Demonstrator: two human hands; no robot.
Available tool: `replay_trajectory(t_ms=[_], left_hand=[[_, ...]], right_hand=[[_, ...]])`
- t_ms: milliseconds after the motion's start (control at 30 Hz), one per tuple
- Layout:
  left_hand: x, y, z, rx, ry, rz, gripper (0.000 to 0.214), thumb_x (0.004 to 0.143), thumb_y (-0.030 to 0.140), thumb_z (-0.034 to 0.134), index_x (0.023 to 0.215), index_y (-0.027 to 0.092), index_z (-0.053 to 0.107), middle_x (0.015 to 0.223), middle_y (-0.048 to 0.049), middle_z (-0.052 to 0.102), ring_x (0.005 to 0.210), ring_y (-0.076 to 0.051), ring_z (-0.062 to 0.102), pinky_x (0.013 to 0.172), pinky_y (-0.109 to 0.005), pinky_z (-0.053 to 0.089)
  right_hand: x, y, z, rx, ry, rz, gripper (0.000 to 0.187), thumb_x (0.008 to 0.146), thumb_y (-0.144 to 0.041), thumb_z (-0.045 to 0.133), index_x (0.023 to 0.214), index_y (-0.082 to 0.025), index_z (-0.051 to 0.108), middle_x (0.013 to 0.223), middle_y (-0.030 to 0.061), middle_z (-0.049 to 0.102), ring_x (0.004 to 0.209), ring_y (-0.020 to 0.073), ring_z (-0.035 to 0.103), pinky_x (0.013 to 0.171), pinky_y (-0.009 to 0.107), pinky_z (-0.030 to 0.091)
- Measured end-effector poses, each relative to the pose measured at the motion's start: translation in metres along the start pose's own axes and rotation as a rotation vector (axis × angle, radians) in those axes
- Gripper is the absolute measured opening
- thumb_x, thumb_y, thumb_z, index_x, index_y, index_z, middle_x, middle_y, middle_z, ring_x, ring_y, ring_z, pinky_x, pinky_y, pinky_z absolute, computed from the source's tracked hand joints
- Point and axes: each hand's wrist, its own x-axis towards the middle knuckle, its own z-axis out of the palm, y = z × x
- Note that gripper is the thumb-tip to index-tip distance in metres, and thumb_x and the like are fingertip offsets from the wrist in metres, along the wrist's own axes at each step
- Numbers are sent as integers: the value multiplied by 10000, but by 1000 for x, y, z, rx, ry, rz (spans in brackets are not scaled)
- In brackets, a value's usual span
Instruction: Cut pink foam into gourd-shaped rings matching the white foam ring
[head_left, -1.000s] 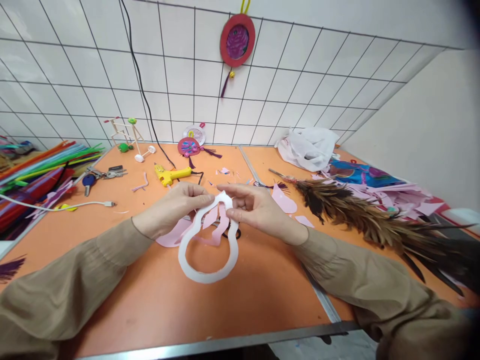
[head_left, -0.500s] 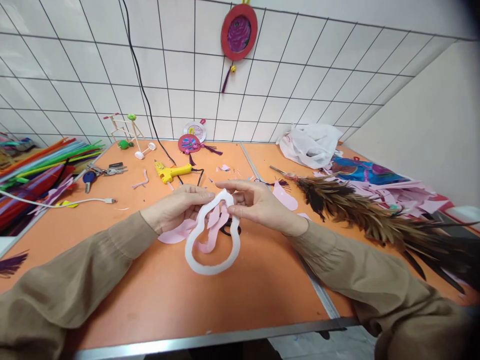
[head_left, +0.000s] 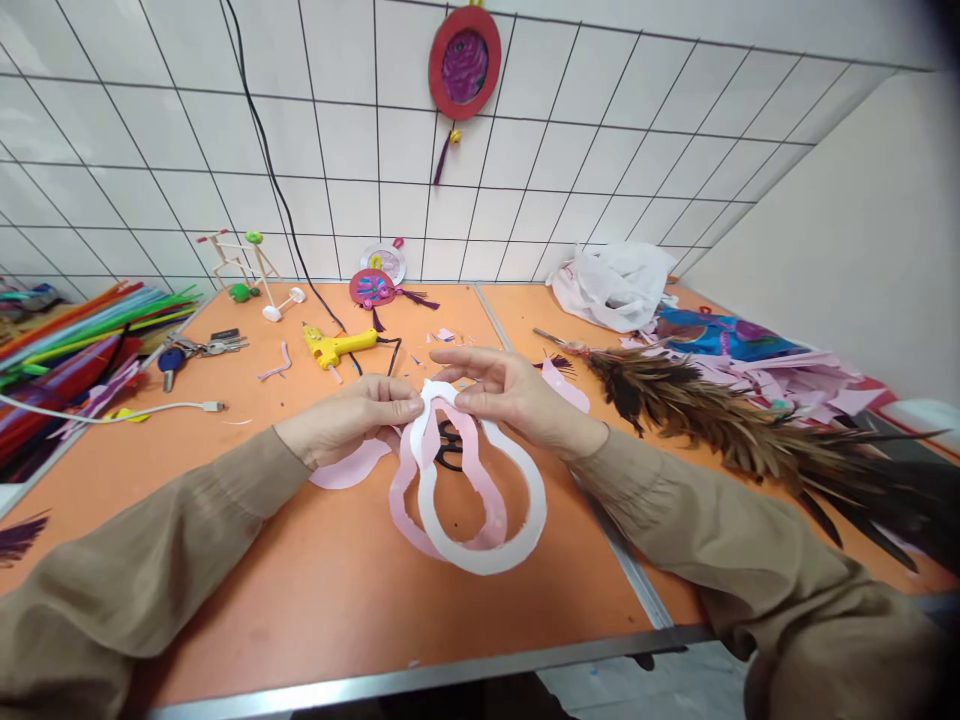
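Note:
Over the orange table [head_left: 315, 590] I hold two gourd-shaped outlines by their top. The white gourd frame [head_left: 517, 530] hangs tilted toward the right, and my right hand [head_left: 517, 395] pinches its top. A pink paper gourd outline [head_left: 409, 520] lies partly under it, pinched at the top by my left hand [head_left: 352, 420]. Both hands meet at the top of the two shapes, fingers closed. Black scissors [head_left: 448, 450] show through the frames on the table. A pink paper scrap [head_left: 341, 470] lies under my left hand.
A yellow glue gun [head_left: 334, 346] with its black cord lies behind my hands. Pipe cleaners [head_left: 82, 345], keys [head_left: 191, 350] and a white cable [head_left: 112, 412] lie at the left. Brown feathers [head_left: 720, 420], pink scraps and a white bag [head_left: 611, 285] fill the right. Round ornaments stand by the tiled wall.
The pink outline, crumpled inside the white frame before, now hangs spread as a full gourd shape beside it. The white frame has swung toward the right and looks larger.

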Motion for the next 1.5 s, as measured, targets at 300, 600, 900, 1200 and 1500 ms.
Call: replay_trajectory(t_ms=[300, 600, 900, 1200, 1500], left_hand=[[4, -6, -2, -72, -27, 17, 314, 763, 378, 758, 897, 93, 752, 820, -104, 731, 731, -178, 678, 733, -298, 537], [5, -6, 0, 17, 91, -69, 317, 678, 392, 822, 783, 103, 742, 752, -85, 723, 680, -168, 677, 693, -297, 562], [2, -11, -1, 15, 46, -61, 325, 651, 398, 841, 759, 113, 727, 733, -99, 739, 641, -175, 689, 647, -292, 562], [-2, -16, 21, 37, 83, -78, 456, 769, 525, 709, 969, 115, 738, 942, -158, 752, 814, -208, 700, 716, -287, 538], [-3, -28, 24, 26, 158, -82, 351, 742, 440, 745, 862, 110, 731, 815, -130, 747, 702, -190, 687, 658, -281, 520]], right_hand=[[3, 4, -1, 70, 68, 15, 584, 730, -233, 756, 1280, -198, 564, 1110, 76, 687, 733, 136, 676, 642, 275, 567], [7, 3, -6, -311, 88, -2, 177, 710, -224, 719, 864, -143, 686, 697, -4, 624, 585, 102, 568, 501, 220, 435], [8, -2, -16, -151, -197, 44, 103, 706, -213, 703, 767, -149, 650, 664, -20, 632, 571, 78, 526, 508, 202, 399], [11, 1, -15, -115, -172, 28, 139, 698, -203, 713, 799, -151, 633, 698, -11, 659, 606, 91, 584, 547, 206, 452], [12, -2, -20, 125, 129, 49, 247, 687, -246, 786, 830, -185, 594, 708, -9, 646, 614, 129, 656, 518, 224, 514]])
